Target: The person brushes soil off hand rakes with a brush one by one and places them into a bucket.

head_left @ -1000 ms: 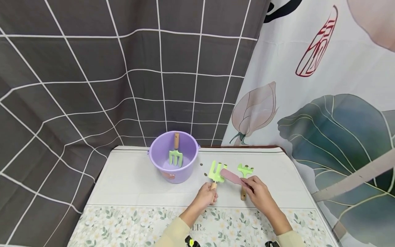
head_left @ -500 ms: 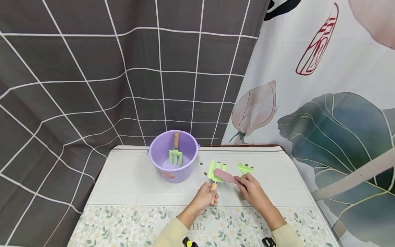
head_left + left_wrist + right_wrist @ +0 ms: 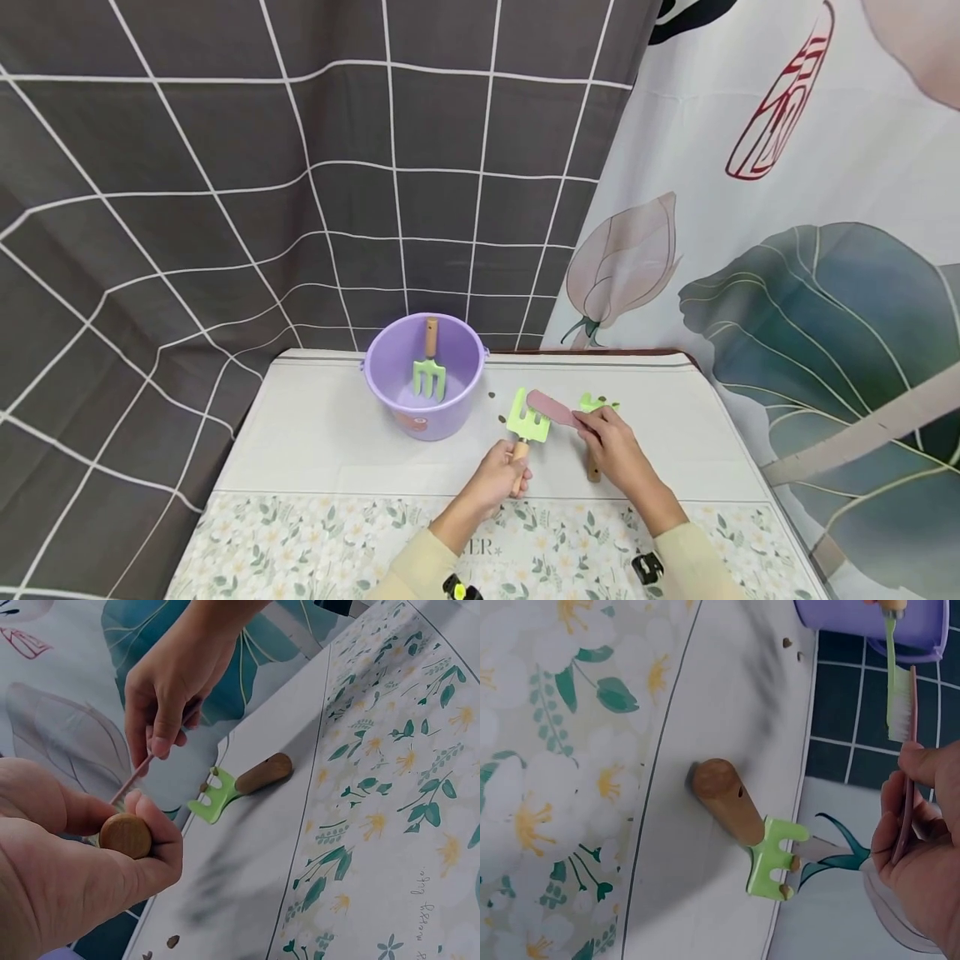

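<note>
My left hand (image 3: 495,479) grips the wooden handle of a green garden fork (image 3: 528,428), held above the table with its tines pointing away. In my right hand (image 3: 615,446) is a pink brush (image 3: 551,408), pinched between thumb and fingers. Its white bristles (image 3: 902,712) face the fork in the right wrist view and lie at its tines. Under the right hand, on the table, lies a small green hand rake (image 3: 769,859) with a wooden handle; brown bits sit on its tips. The right hand hides part of that rake in the head view.
A purple bucket (image 3: 450,423) stands at the back of the table, left of the hands. Another green fork (image 3: 430,377) leans inside it. Brown specks (image 3: 173,941) lie on the white cloth near the bucket. A grey gridded curtain (image 3: 337,200) hangs behind.
The right hand has carried the brush leftward across the fork, then slightly up along its tines. The left hand keeps the fork nearly in place.
</note>
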`<act>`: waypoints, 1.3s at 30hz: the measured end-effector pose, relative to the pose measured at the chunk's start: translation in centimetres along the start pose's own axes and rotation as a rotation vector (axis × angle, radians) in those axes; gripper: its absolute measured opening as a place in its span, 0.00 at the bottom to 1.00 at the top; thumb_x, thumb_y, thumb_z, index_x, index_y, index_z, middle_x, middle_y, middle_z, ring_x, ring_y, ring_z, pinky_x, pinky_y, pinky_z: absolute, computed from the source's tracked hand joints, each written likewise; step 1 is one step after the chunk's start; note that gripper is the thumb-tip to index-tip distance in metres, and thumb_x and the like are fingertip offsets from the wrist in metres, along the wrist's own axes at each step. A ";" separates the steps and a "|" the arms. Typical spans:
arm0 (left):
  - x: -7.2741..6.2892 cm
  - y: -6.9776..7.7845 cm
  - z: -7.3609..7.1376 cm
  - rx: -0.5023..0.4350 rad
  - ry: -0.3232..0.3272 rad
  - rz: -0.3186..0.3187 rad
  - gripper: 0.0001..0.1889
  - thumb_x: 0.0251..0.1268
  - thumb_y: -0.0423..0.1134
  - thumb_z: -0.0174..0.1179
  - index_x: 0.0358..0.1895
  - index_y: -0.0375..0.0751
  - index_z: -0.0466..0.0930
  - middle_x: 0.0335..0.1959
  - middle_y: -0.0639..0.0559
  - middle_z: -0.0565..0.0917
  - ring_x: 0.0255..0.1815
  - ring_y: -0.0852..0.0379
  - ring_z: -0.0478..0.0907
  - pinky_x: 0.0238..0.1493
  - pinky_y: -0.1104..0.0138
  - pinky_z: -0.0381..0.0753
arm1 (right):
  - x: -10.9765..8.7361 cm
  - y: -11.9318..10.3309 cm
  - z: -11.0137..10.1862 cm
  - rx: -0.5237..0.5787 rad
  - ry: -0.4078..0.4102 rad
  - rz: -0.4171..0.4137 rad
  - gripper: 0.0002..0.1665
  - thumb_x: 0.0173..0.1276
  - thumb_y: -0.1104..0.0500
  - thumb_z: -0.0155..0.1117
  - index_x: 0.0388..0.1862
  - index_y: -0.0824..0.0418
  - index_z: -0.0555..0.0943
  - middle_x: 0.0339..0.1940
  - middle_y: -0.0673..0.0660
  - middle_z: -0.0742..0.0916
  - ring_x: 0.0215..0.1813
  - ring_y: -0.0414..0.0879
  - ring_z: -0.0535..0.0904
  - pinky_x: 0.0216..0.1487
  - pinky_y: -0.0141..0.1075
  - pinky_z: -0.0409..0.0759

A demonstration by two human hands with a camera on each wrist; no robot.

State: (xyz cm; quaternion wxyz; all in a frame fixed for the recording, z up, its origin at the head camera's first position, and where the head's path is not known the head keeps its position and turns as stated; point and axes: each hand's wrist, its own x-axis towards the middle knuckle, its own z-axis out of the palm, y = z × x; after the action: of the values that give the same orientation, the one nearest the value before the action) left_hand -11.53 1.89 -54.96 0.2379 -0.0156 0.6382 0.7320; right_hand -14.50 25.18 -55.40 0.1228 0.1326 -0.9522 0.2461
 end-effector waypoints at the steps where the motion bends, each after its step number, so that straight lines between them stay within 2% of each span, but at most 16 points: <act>1: 0.0 0.0 0.0 0.002 0.001 -0.001 0.12 0.80 0.30 0.47 0.59 0.26 0.65 0.33 0.48 0.75 0.26 0.60 0.72 0.26 0.73 0.78 | 0.2 0.2 0.0 0.000 -0.003 0.004 0.18 0.71 0.65 0.69 0.59 0.62 0.86 0.42 0.55 0.82 0.38 0.41 0.77 0.36 0.37 0.81; 11: -0.1 0.0 -0.4 0.012 -0.015 -0.018 0.13 0.79 0.29 0.46 0.60 0.27 0.64 0.33 0.48 0.75 0.25 0.60 0.71 0.25 0.74 0.75 | 1.4 1.1 0.0 0.017 -0.007 0.002 0.17 0.71 0.65 0.69 0.58 0.63 0.86 0.41 0.55 0.83 0.38 0.42 0.76 0.37 0.39 0.81; 21: -0.1 0.0 -0.4 0.009 -0.021 -0.025 0.15 0.79 0.29 0.46 0.62 0.25 0.64 0.32 0.48 0.75 0.26 0.60 0.71 0.24 0.74 0.74 | 1.9 1.8 0.0 0.008 0.060 0.003 0.17 0.70 0.67 0.69 0.57 0.66 0.86 0.42 0.60 0.83 0.41 0.49 0.81 0.40 0.45 0.84; 26: -0.1 0.0 -0.3 0.022 -0.027 -0.028 0.15 0.80 0.30 0.46 0.62 0.25 0.64 0.32 0.49 0.75 0.26 0.59 0.71 0.24 0.74 0.74 | 2.2 1.9 -0.4 0.023 0.034 0.045 0.18 0.71 0.67 0.68 0.59 0.67 0.84 0.44 0.62 0.83 0.43 0.52 0.82 0.41 0.46 0.84; 31: 0.0 -0.1 -0.3 0.020 -0.034 -0.024 0.15 0.80 0.30 0.47 0.62 0.25 0.64 0.31 0.49 0.75 0.25 0.59 0.71 0.23 0.74 0.74 | 2.3 1.8 -0.9 0.040 0.023 0.074 0.19 0.72 0.66 0.67 0.61 0.66 0.84 0.45 0.62 0.83 0.42 0.51 0.81 0.38 0.43 0.83; 39: -0.1 -0.1 -0.4 0.003 -0.037 -0.021 0.16 0.80 0.30 0.47 0.62 0.25 0.63 0.32 0.48 0.76 0.27 0.59 0.73 0.25 0.74 0.76 | 0.8 1.0 -0.9 0.035 -0.052 0.010 0.18 0.72 0.65 0.68 0.59 0.63 0.85 0.43 0.56 0.83 0.40 0.42 0.77 0.36 0.36 0.79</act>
State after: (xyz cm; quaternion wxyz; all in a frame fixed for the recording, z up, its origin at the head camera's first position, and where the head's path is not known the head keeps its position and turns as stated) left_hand -11.54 1.48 -55.13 0.2575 -0.0086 0.6344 0.7288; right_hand -15.41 26.37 -54.85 0.0944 0.1362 -0.9513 0.2598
